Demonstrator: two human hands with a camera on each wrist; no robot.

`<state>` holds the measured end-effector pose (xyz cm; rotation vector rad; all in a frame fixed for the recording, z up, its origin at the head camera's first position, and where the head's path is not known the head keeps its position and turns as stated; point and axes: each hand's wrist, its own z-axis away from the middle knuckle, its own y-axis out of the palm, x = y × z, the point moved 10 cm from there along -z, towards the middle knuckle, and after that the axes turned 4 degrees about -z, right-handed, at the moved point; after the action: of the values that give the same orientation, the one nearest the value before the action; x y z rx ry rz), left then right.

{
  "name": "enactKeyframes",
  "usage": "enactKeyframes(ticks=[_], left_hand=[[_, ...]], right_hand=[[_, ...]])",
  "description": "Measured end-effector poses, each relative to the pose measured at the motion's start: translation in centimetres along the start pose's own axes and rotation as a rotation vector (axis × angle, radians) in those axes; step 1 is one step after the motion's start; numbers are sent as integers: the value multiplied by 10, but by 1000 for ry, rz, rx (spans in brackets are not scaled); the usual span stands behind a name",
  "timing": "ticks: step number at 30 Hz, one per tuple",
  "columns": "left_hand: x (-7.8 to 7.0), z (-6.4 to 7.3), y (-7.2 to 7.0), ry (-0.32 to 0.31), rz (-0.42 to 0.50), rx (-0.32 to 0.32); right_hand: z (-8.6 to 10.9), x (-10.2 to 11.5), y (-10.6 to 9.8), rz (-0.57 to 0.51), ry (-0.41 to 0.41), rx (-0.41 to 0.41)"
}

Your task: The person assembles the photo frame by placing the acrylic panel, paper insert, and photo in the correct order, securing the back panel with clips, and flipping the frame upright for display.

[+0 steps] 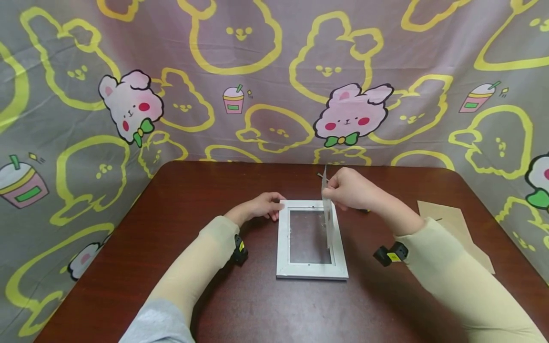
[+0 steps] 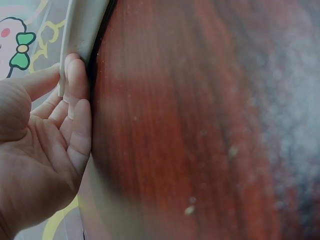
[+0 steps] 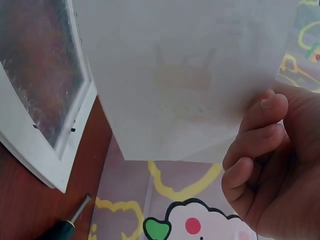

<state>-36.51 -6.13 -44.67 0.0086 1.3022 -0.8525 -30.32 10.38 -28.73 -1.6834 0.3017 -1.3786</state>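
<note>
A white picture frame (image 1: 312, 272) lies on the table, with a clear pane (image 1: 306, 238) in its opening. At its far left corner, my left hand (image 1: 262, 206) holds the edge between thumb and fingers, as the left wrist view shows with the hand (image 2: 50, 135) close up. My right hand (image 1: 353, 189) pinches a thin whitish sheet of paper (image 1: 327, 219) by its edge. The sheet stands nearly upright over the right part of the frame. In the right wrist view, a faint print shows through the paper (image 3: 185, 115), and the fingers (image 3: 255, 145) are curled at its edge.
A brown backing board (image 1: 446, 216) lies on the table (image 1: 231, 305) to the right, partly behind the right forearm. A screwdriver (image 3: 62, 227) with a dark handle lies beyond the frame. Patterned cloth (image 1: 274, 95) hangs around the table's back and sides.
</note>
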Motion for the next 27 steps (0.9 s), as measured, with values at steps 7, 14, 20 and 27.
enactKeyframes(ticks=[7, 14, 20, 27], left_hand=[[1, 0, 0, 11, 2, -5], [2, -3, 0, 10, -9, -7], [1, -2, 0, 12, -13, -5], [1, -1, 0, 11, -16, -7]], right_hand=[[-4, -7, 13, 66, 73, 33], [-6, -18, 19, 129, 117, 48], [-11, -23, 30, 119, 113, 85], [-16, -21, 45, 69, 79, 120]])
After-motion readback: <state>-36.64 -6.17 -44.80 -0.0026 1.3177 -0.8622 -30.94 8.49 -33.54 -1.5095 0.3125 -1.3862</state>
